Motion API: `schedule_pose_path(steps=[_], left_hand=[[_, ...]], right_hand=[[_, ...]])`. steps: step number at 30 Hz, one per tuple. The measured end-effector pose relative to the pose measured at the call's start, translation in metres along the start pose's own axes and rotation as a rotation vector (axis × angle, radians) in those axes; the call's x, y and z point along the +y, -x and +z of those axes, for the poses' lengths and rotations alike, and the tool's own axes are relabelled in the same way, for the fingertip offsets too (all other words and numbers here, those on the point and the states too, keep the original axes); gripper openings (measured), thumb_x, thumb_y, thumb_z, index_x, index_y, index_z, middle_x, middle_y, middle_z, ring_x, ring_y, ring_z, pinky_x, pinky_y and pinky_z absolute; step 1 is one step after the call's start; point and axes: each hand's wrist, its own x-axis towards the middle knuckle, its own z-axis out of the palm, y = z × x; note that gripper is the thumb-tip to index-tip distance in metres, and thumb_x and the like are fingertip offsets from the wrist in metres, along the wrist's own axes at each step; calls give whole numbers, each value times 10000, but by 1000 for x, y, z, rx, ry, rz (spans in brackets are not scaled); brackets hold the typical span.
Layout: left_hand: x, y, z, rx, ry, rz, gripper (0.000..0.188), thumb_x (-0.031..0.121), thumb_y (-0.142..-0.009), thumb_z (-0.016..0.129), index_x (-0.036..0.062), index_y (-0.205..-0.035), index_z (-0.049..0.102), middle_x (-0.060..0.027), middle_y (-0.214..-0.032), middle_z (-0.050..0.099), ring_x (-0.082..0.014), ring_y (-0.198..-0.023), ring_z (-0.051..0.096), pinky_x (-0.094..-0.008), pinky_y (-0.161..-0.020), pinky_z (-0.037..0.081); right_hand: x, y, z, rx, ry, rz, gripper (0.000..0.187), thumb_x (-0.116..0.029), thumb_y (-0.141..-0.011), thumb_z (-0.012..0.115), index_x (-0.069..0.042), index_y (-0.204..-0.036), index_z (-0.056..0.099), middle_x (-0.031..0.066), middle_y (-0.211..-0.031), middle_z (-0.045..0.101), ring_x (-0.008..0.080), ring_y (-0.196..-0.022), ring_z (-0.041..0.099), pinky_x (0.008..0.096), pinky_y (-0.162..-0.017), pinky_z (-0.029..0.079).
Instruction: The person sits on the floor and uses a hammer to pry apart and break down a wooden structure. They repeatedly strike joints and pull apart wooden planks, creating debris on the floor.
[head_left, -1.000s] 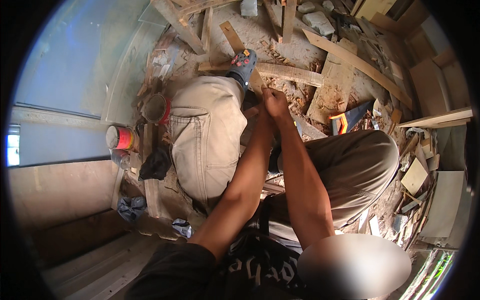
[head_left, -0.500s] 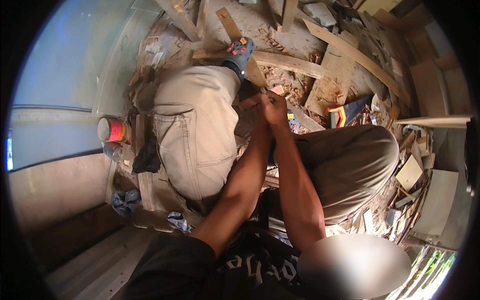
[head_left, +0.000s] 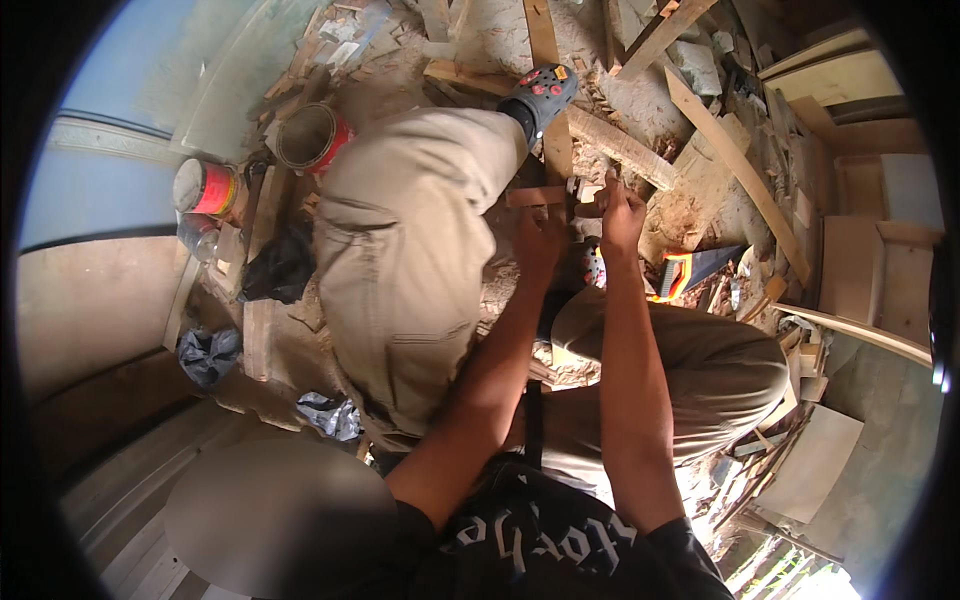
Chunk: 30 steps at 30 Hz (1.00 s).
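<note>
My left hand (head_left: 540,240) is closed on a short, flat reddish-brown strip of wood (head_left: 537,196), low between my legs. To its right, my right hand (head_left: 622,214) has its fingers curled around something small and dark that I cannot make out. Just beyond both hands a long narrow plank (head_left: 556,150) lies on the ground, with my grey clog (head_left: 541,98) resting over it. A handsaw (head_left: 690,270) with an orange and black handle lies right of my right hand.
Left of my leg stand an open red can (head_left: 310,138) and a red-labelled can (head_left: 204,187), near a black plastic bag (head_left: 282,264). Loose planks (head_left: 735,170) and wood chips cover the ground ahead. Scrap boards (head_left: 810,462) lean at the right.
My hands, close together before, have come apart, with the right one further right. The wood strip stays with my left hand. My view has shifted, showing more of the open red can.
</note>
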Motion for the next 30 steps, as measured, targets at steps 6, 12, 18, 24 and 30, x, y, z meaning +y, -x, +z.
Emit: schedule_pose_path(steps=[6, 12, 18, 24, 30], left_hand=[[32, -37, -9, 216, -482, 506, 460, 213, -775, 645, 131, -1212, 532, -149, -1313, 499, -315, -1237, 466, -581, -1084, 242], [-5, -71, -3, -270, -762, 225, 456, 201, -811, 637, 214, -1258, 553, -77, -1329, 495, -259, -1326, 396, -607, -1080, 239], [-13, -55, -4, -230, -789, 301, 414, 190, -817, 646, 225, -1225, 581, -46, -1310, 506, -235, -1321, 398, -529, -1089, 279], [-10, -55, -7, -270, -747, 355, 462, 242, -782, 691, 204, -1228, 581, -56, -1293, 522, -219, -1302, 423, -491, -1045, 320], [-1, -52, -18, -224, -762, 346, 550, 352, -726, 742, 192, -1228, 584, -50, -1256, 549, -220, -1261, 461, -476, -1041, 317]], right_hand=[[-7, -27, 0, 175, -37, 16, 309, -186, -900, 601, -14, -646, 572, 34, -588, 507, 126, -535, 447, 297, -517, 366], [-19, -43, 19, 355, 47, 101, 261, -173, -855, 592, -11, -650, 588, 40, -587, 511, 135, -506, 465, 306, -484, 361], [-20, -31, 27, 341, 119, -18, 381, -200, -891, 562, 0, -569, 526, 39, -514, 475, 129, -477, 442, 309, -474, 355], [16, -2, 14, 135, 0, -321, 398, -242, -981, 526, 8, -671, 533, -12, -604, 475, 67, -551, 413, 251, -492, 321], [2, 10, 4, -64, -28, -131, 393, -175, -985, 399, -3, -643, 488, 55, -662, 497, 137, -630, 451, 304, -595, 377]])
